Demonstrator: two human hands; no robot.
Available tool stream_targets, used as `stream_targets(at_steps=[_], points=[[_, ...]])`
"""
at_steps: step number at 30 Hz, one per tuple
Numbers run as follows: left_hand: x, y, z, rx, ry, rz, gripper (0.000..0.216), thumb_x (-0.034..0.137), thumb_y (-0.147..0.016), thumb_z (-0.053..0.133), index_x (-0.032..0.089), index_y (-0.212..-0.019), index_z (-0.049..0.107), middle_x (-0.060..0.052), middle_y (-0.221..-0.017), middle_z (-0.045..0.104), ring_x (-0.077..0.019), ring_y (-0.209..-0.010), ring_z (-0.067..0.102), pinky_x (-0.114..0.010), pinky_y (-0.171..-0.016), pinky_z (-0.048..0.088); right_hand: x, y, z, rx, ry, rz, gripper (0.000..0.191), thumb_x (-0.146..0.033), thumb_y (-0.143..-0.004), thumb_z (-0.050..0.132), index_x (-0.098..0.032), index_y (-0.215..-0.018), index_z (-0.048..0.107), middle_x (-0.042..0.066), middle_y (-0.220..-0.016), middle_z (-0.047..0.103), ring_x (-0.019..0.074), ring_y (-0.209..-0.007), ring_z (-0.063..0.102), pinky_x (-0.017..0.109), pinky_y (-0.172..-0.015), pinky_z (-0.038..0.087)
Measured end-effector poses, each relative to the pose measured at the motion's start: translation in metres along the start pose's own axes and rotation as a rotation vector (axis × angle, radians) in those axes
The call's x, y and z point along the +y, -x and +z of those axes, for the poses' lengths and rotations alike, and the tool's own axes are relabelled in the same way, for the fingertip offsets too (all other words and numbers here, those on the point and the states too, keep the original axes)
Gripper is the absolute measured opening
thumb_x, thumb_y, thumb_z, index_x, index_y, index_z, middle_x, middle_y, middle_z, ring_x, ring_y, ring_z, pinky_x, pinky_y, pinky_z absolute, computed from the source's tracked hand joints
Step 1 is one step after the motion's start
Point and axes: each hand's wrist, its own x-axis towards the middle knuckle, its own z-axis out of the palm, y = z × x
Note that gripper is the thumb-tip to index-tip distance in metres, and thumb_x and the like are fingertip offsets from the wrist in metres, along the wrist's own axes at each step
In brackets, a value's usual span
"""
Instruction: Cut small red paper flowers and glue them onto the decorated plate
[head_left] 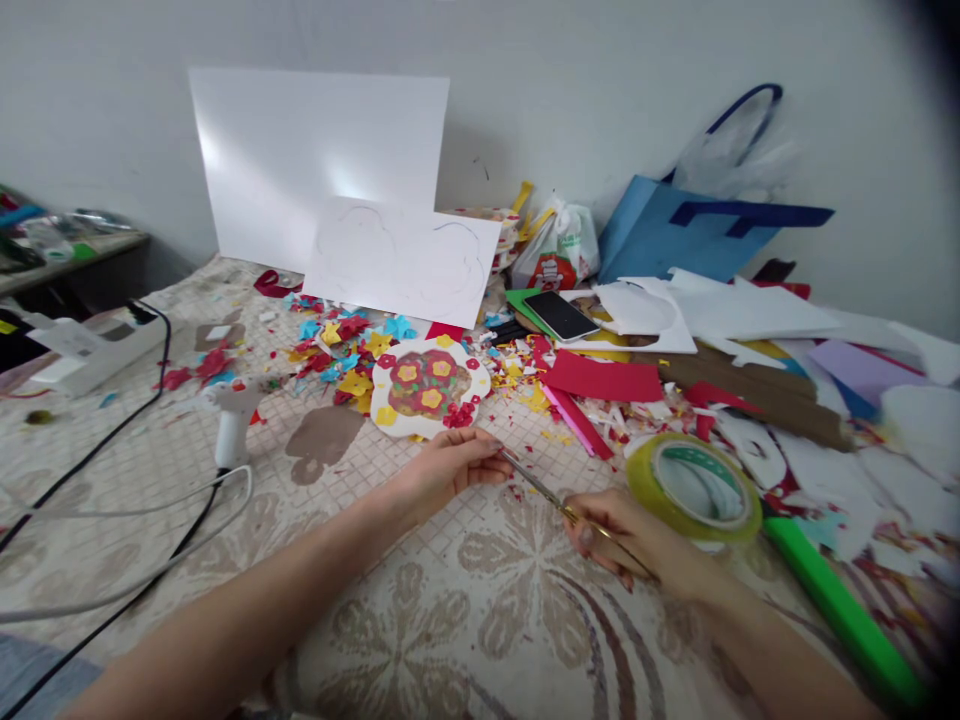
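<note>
My right hand (637, 540) is closed round the handles of thin metal scissors (536, 485), whose blades point up and left. My left hand (454, 465) is pinched at the blade tips, its fingers pressed together on something too small to make out. Just beyond the left hand lies a white paper piece (427, 385) decorated with red and yellow flowers. Red, yellow and blue paper scraps (345, 350) are scattered around it.
A yellow tape roll (694, 490) and a green tube (840, 600) lie right of my right hand. A white glue gun (232, 415) with cables stands to the left. A phone (561, 315), coloured paper sheets, a blue bag (675, 235) and white boards (315, 160) crowd the back.
</note>
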Motion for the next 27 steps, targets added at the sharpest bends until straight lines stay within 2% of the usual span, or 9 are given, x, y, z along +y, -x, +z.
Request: stream_targets(at_steps=[9,15,18,23,27], points=[[0.000,-0.001,-0.002,-0.006,-0.037,0.000,0.011,0.019,-0.072,0.069,0.011,-0.072,0.061,-0.007,-0.069,0.070,-0.0131,-0.065,0.067,-0.023,-0.066,0.053,0.003,-0.001,0.000,0.014,0.052,0.007,0.035,-0.048,-0.084,0.048,-0.018,-0.066,0.045,-0.008,-0.046,0.037,0.0052,-0.035,0.033,0.016,-0.033,0.032],[0.001,0.000,0.000,0.006,-0.047,-0.023,0.008,0.016,-0.073,0.066,0.010,-0.071,0.061,-0.008,-0.072,0.070,-0.0126,-0.064,0.067,-0.022,-0.065,0.053,-0.013,0.004,-0.002,0.005,0.145,-0.016,0.036,-0.048,-0.086,0.046,-0.019,-0.065,0.044,-0.007,-0.045,0.039,0.0078,-0.037,0.038,0.019,-0.038,0.031],[0.002,0.001,0.000,0.011,-0.051,-0.032,0.007,0.015,-0.074,0.065,0.010,-0.071,0.061,-0.009,-0.072,0.070,-0.0127,-0.063,0.067,-0.022,-0.064,0.054,-0.015,0.003,-0.003,0.053,0.248,-0.077,0.038,-0.048,-0.084,0.049,-0.018,-0.061,0.045,-0.006,-0.047,0.040,0.0092,-0.040,0.040,0.021,-0.040,0.027],[0.003,0.000,0.001,0.034,-0.058,-0.031,0.007,0.014,-0.072,0.065,0.010,-0.069,0.061,-0.008,-0.069,0.070,-0.0130,-0.062,0.066,-0.023,-0.063,0.053,-0.001,-0.004,-0.001,0.162,0.524,-0.157,0.043,-0.050,-0.085,0.049,-0.018,-0.057,0.045,-0.005,-0.047,0.038,0.0100,-0.046,0.038,0.022,-0.045,0.022],[0.003,0.000,0.002,0.046,-0.074,-0.011,0.009,0.014,-0.070,0.068,0.009,-0.067,0.061,-0.007,-0.069,0.070,-0.0126,-0.060,0.066,-0.022,-0.062,0.052,0.005,-0.007,0.002,0.200,0.645,-0.143,0.044,-0.051,-0.086,0.047,-0.017,-0.058,0.046,-0.004,-0.049,0.042,0.0104,-0.048,0.040,0.023,-0.048,0.022]])
